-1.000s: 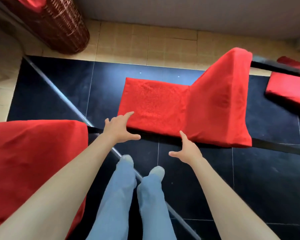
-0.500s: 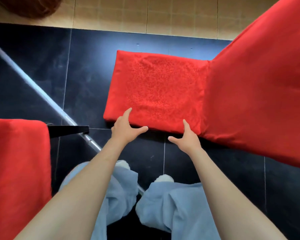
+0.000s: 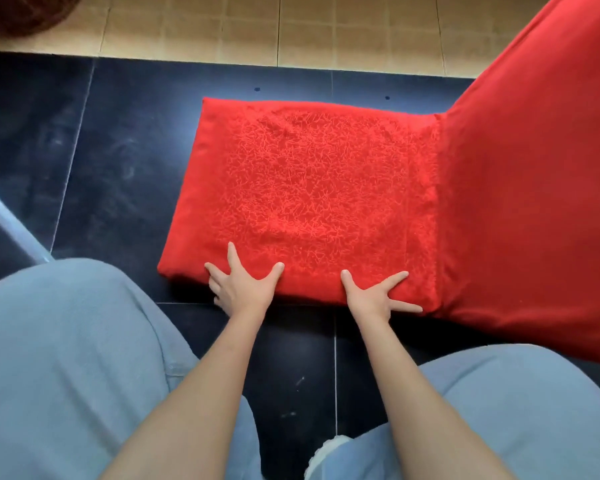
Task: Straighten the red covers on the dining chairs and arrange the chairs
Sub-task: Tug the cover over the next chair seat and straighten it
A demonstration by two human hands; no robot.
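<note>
Chair: red cover (image 3: 312, 188) wraps the seat and the backrest (image 3: 534, 188), which rises at the right; the seat sits in mid-frame over the dark floor tiles (image 3: 118, 161)
Left hand (image 3: 245, 285): fingers spread and straight, laid flat on the near edge of the seat cover; grips nothing
Right hand (image 3: 373, 296): fingers splayed, pressed flat on the same near edge, closer to the backrest; grips nothing
Legs: 2 knees in light blue trousers (image 3: 66, 358) frame the forearms
Far floor: tan tiles (image 3: 257, 26)
</note>
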